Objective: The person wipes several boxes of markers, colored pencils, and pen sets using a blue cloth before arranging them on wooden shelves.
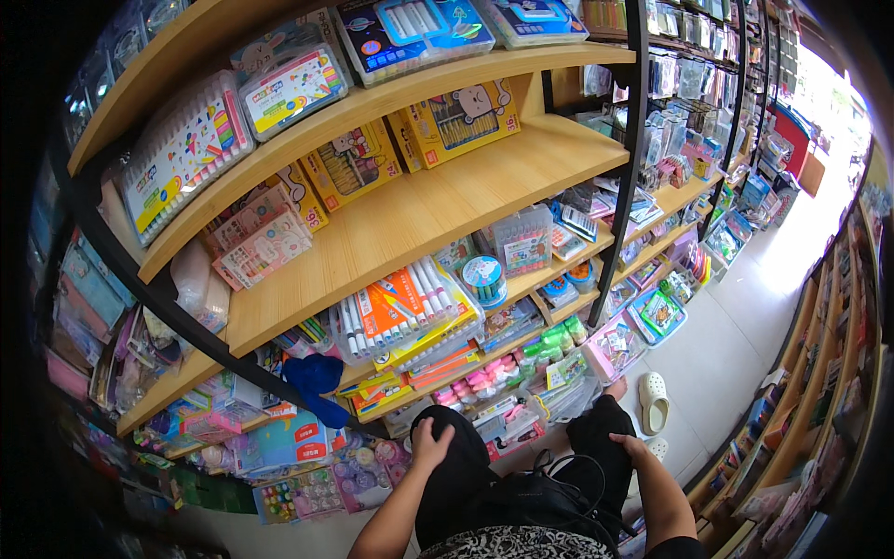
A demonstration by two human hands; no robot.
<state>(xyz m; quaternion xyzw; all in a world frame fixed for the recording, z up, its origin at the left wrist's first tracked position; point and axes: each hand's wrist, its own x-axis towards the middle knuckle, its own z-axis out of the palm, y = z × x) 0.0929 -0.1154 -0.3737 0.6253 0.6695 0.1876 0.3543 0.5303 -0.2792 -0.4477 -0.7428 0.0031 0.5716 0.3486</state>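
Observation:
My left hand (429, 444) rests on one knee of my black trousers (454, 447), thumb and fingers apart, holding nothing. On the other knee lies my right hand (628, 447), its fingers spread over the cloth and partly hidden. Before me rises a wooden shelf unit (419, 202) with black metal posts. Yellow crayon boxes (461, 119), pink boxes (262, 244) and a clear case of markers (188, 157) stand on its upper boards. Lower down are packs of white-capped markers (398, 304), a round tub (483, 279) of pens and a blue cloth (318, 384).
Cream clogs (654, 403) stand on the tiled floor (733, 335) beside my bare foot (616, 388). A low shelf of packed goods (789, 419) curves along the right. Trays of small goods (321, 492) sit low at the left. A black post (618, 182) rises at the unit's end.

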